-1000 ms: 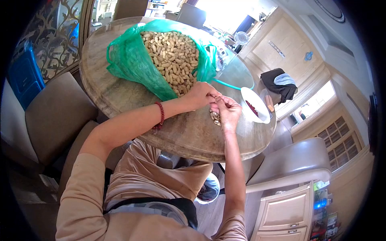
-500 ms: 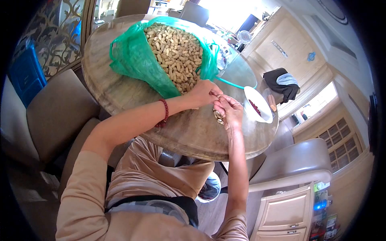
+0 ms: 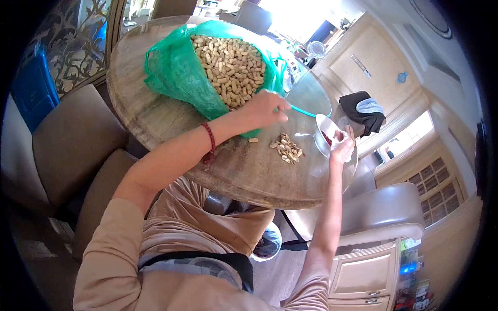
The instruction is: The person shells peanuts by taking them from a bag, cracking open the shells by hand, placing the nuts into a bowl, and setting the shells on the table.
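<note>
My left hand (image 3: 267, 110) hovers above the table by the front edge of the green plastic bag (image 3: 179, 72). Its fingers are apart and slightly curled, and nothing shows in them. Whole unshelled peanuts (image 3: 231, 65) fill the mouth of the bag. At the white bowl (image 3: 321, 124) on the right, the fingers of my right hand (image 3: 341, 149) are drawn together over the rim; what they hold, if anything, is hidden. Dark red peanut kernels (image 3: 327, 139) lie in the bowl. Between my hands sits a small heap of broken peanut shells (image 3: 287, 149).
The round marble-look table (image 3: 238, 176) reaches close to my lap. One loose peanut piece (image 3: 253, 140) lies near the bag. A bucket (image 3: 268, 243) stands on the floor below the table, and chairs (image 3: 78, 140) stand around it. Dark cloth (image 3: 363, 111) lies beyond the bowl.
My hands were together over the shell heap and have parted. The right one has moved right to the bowl; the left has shifted slightly and opened. The shell heap is now uncovered.
</note>
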Demonstrator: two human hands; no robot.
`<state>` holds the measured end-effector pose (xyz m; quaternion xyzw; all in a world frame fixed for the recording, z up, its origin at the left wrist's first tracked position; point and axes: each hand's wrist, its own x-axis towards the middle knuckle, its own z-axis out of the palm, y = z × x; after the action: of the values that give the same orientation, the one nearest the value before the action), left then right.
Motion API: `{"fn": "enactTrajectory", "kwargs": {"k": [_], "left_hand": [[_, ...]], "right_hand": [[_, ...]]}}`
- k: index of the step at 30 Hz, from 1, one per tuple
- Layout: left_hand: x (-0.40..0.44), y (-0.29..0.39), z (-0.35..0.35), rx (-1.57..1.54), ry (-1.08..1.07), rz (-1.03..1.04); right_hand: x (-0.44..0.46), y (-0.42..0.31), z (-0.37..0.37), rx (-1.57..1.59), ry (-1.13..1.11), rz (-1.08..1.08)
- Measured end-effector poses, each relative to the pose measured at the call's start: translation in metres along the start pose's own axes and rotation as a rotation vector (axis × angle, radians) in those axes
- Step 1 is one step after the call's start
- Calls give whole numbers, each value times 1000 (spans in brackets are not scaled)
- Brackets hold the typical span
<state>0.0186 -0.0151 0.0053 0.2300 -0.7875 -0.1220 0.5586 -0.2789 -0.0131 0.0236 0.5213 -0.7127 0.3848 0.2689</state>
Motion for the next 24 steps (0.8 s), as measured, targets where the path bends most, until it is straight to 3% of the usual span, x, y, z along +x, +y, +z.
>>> {"fn": "enactTrajectory", "kwargs": {"k": [1, 3, 5, 7, 9, 13, 16, 24], "left_hand": [[3, 1, -9, 3, 7, -2], [8, 0, -30, 95, 56, -80], [12, -2, -45, 125, 28, -93], [12, -10, -48, 216, -94, -80], [10, -6, -48, 308, -206, -91], [-3, 14, -37, 559, -456, -193], [-14, 13, -23, 714, -417, -157], [-14, -3, -23, 609, -408, -102]], "right_hand": [[2, 12, 3, -53, -67, -20], [-4, 24, 7, 36, 9, -197], [-11, 24, 10, 112, 42, -158], [-22, 4, 6, 187, 73, -117], [-37, -24, 0, 457, 55, -180], [-66, -78, -6, 617, -108, -227], [-80, -113, -17, 689, -155, -288], [-88, -148, -15, 786, -186, -354]]}}
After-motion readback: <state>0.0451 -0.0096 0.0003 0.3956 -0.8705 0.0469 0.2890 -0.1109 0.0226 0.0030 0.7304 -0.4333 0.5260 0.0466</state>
